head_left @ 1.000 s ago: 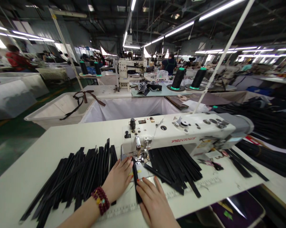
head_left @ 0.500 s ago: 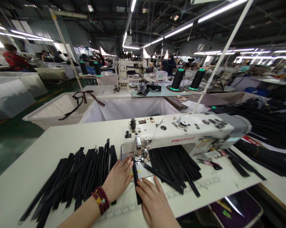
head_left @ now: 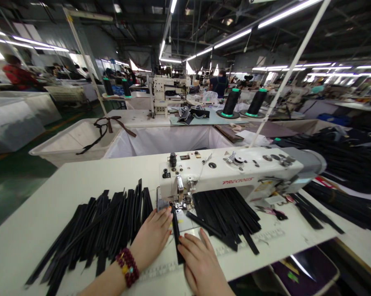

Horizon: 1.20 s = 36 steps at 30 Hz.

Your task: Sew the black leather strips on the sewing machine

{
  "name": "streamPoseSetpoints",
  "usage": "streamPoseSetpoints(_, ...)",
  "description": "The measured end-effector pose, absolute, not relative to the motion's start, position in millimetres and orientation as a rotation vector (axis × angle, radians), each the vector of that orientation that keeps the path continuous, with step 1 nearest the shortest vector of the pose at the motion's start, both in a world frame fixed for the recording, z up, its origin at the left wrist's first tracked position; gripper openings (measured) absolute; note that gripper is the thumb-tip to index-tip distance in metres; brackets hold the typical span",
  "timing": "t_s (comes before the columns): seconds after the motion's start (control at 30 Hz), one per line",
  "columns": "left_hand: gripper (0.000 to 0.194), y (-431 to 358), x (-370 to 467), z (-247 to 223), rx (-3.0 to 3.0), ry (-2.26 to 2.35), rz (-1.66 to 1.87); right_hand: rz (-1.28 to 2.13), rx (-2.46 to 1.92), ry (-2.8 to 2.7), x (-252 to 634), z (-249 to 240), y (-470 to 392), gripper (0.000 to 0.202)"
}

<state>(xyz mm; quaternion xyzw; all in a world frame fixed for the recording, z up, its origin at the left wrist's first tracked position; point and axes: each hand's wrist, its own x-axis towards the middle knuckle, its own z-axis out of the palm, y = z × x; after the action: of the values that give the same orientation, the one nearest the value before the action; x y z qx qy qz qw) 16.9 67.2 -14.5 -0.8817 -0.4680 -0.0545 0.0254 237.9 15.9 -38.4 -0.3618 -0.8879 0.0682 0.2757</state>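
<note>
A black strip (head_left: 177, 238) runs from under the presser foot of the white sewing machine (head_left: 210, 181) toward the table's front edge. My left hand (head_left: 156, 230), with a beaded bracelet at the wrist, lies flat along the strip's left side near the foot, fingers extended. On the right side of the strip rests my right hand (head_left: 199, 257), fingers spread, fingertips at its edge. Many black strips (head_left: 102, 226) lie left of my left hand. Another pile of strips (head_left: 225, 213) sits beneath the machine arm, one strip slanting out toward my right hand.
Pink-handled snips (head_left: 273, 211) lie right of the machine base, near more strips. Behind the table stand a white bin (head_left: 71, 139) and two black thread cones (head_left: 230, 102). A thin pole (head_left: 284, 82) rises behind the machine. People work farther back.
My left hand has shifted slightly down and left, away from the presser foot. The strip and my right hand look almost the same.
</note>
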Motion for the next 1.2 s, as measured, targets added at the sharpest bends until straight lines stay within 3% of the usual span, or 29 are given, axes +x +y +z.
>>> streamPoseSetpoints(1.2,0.040,72.5,15.5,-13.2,-2.744,-1.495,-0.215,0.178,-0.991,-2.373,235.9,-35.4,13.7,0.042)
